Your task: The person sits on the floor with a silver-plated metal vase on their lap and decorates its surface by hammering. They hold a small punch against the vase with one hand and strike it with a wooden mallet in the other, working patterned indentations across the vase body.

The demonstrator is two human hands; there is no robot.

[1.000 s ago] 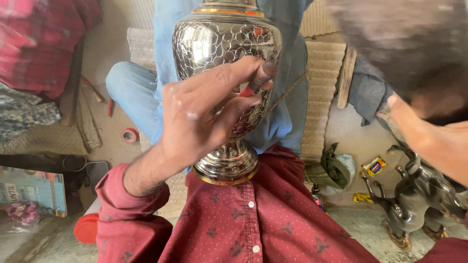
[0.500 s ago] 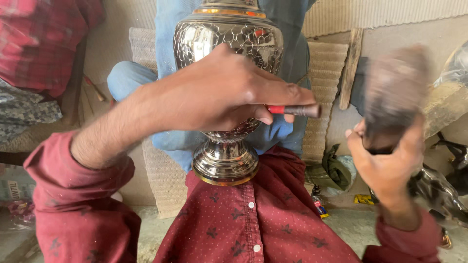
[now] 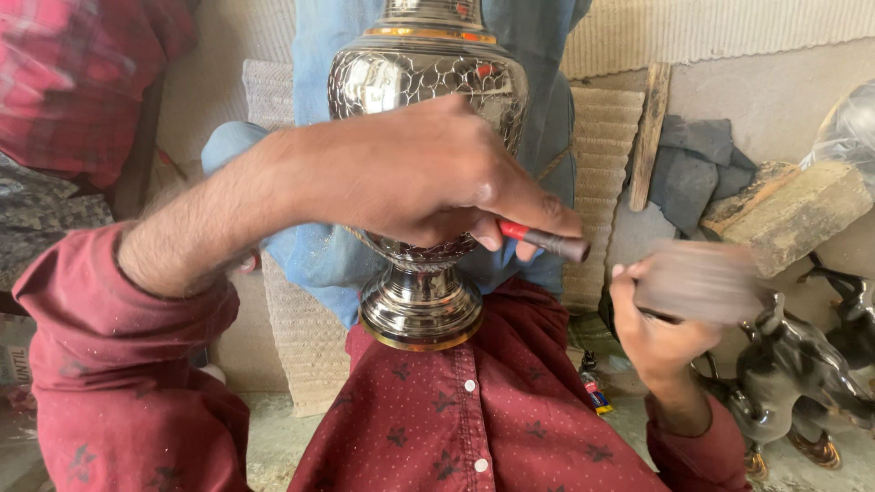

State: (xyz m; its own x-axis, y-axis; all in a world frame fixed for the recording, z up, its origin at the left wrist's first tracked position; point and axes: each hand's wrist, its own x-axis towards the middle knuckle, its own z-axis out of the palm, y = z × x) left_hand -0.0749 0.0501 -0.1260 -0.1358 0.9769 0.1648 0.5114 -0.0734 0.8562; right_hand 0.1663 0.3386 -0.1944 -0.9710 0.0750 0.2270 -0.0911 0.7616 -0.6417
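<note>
Vase (image 3: 427,82) stands on lap, figurines (image 3: 802,383) to its right.

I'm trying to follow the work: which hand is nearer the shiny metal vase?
The left. The left hand lies against the vase, holding a red-handled tool. The right hand is off to its right, apart, gripping a blurred block.

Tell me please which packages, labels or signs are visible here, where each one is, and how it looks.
Cardboard box: at the left edge, behind the maroon sleeve; pale, flat-sided, with dark print.
Small packet: on the floor below the right hand; narrow, in red, yellow and blue.
No screens or signs show.
</note>
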